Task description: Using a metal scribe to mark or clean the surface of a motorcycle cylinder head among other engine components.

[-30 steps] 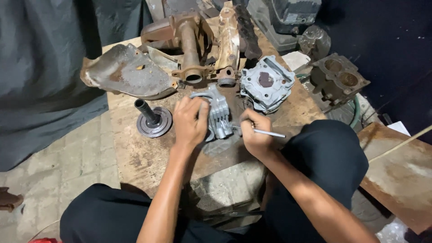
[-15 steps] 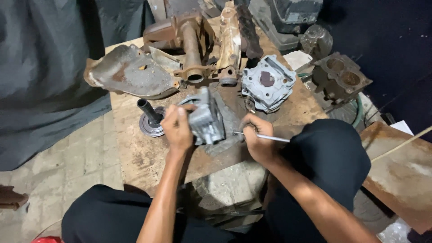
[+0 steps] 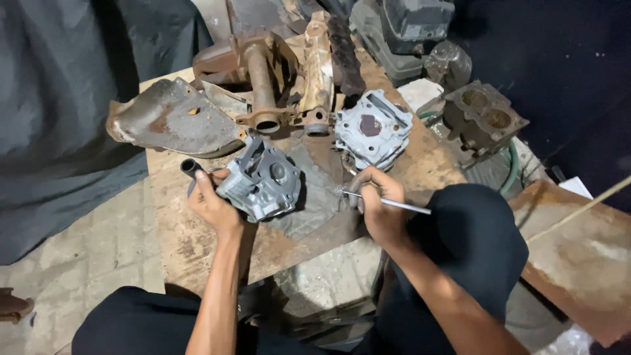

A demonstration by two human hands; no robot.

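Observation:
My left hand [image 3: 211,205] grips a grey finned engine cylinder block [image 3: 263,181] by its left side and holds it tilted above a rusty metal sheet [image 3: 197,243]. A thin metal rod-like tool [image 3: 388,203] is pinched in my right hand [image 3: 379,205], its tip pointing left toward the block, a short gap away. Behind the left hand a dark round-based valve-like part [image 3: 190,167] stands partly hidden. A grey cylinder head [image 3: 372,127] lies just beyond my right hand.
Rusty pipes and castings [image 3: 269,79] and a bent rusty plate [image 3: 172,118] crowd the far edge. A two-bore block [image 3: 483,118] sits at the right beside a green hose [image 3: 509,172]. Grey cloth [image 3: 59,98] hangs left. Another rusty sheet [image 3: 578,256] lies at right.
My left hand has lifted the cylinder block off the sheet and turned it leftward, tilting it. My right hand stayed put with the tool.

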